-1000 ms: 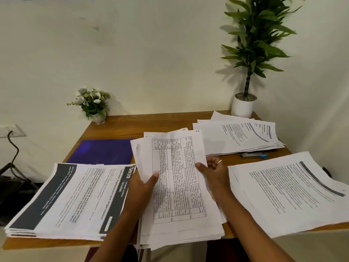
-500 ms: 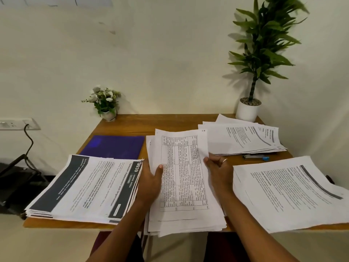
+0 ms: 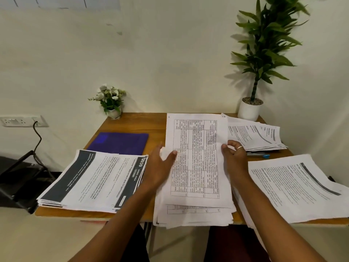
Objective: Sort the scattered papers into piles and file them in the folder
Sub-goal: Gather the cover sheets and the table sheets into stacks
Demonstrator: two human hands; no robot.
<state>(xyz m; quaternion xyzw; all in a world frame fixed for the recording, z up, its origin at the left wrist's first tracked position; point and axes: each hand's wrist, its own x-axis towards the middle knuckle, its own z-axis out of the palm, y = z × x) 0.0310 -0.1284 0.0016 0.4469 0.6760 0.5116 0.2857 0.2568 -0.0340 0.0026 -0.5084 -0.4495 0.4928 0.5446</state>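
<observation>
The left hand pinches the left edge of a sheet printed with a table, thumb on top. The right hand grips the sheet's right edge with curled fingers. Under both hands lies the middle pile. Left of the left hand sits a dark-headed pile, and beyond it the blue folder. Right of the right hand lies another pile, all on the counter.

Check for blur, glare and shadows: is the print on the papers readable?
Head view: even light, no glare; the potted plant throws a soft shadow on the wall; the heading on the left pile reads; fine print on the gridded sheet held by left hand and right hand is smeared.
</observation>
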